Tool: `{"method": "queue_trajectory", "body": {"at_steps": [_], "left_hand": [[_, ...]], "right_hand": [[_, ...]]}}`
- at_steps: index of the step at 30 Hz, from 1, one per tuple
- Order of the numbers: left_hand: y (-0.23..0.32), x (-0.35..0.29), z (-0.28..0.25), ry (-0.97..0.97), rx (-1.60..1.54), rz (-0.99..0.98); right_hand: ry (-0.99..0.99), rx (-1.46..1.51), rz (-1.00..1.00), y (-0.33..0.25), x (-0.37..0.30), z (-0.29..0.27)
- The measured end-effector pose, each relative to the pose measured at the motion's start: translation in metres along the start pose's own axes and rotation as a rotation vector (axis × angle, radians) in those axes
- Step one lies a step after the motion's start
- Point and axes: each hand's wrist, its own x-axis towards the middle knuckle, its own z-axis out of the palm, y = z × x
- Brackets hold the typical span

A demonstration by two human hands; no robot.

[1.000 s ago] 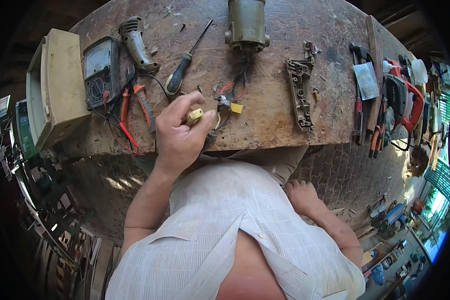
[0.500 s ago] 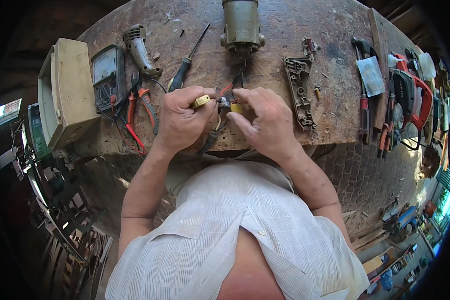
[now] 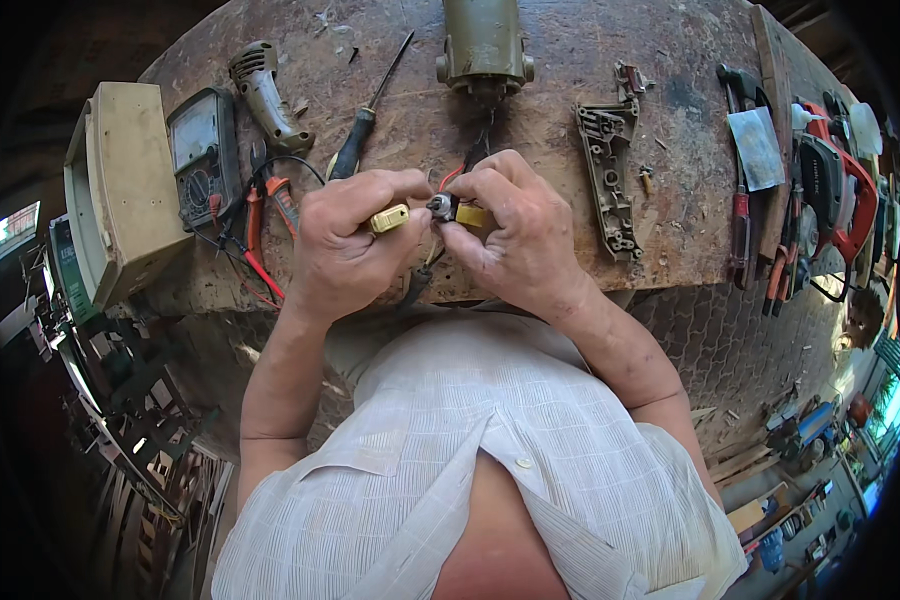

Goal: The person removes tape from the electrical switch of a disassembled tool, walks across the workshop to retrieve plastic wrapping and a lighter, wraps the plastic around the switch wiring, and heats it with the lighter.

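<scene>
My left hand [image 3: 355,240] is closed around a small yellow block-ended piece [image 3: 390,219], most of it hidden by the fingers; it may be a tool's handle. Between the thumb and fingers of my right hand [image 3: 520,225] is a small black and yellow part [image 3: 470,214] with a round metal stud facing the left hand. The fingertips of both hands almost meet at the stud. Red and black wires [image 3: 453,177] run from just behind the hands toward an olive-green motor housing [image 3: 485,50] at the far middle of the bench.
Left of the hands lie a screwdriver [image 3: 355,145], a grey tool handle shell [image 3: 268,95], red-handled pliers [image 3: 255,215], a multimeter [image 3: 203,150] and a beige box [image 3: 140,180]. To the right are an open handle half [image 3: 606,180], a wooden strip [image 3: 773,140] and a red power tool [image 3: 850,200].
The yellow piece in my left hand has turned and shifted slightly down and left. My right fingers have closed in further on the black and yellow part. The whole view has shifted a little.
</scene>
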Motion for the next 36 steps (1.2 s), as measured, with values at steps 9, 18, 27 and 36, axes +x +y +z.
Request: {"method": "queue_trajectory", "body": {"at_steps": [9, 18, 27, 36], "left_hand": [[-0.01, -0.002, -0.003, 0.108, -0.265, -0.264], [-0.03, -0.006, 0.007, 0.185, -0.7, -0.461], [-0.017, -0.011, 0.007, 0.129, -0.346, -0.279], [0.001, -0.01, 0.015, 0.159, -0.419, -0.407]], "right_hand": [[-0.132, 0.567, 0.463, -0.017, 0.001, -0.002], [-0.136, 0.778, 0.428, -0.001, -0.004, 0.003], [-0.226, 0.966, 0.595, -0.001, 0.003, -0.003], [-0.241, 1.112, 0.61, 0.009, 0.002, -0.002]]}}
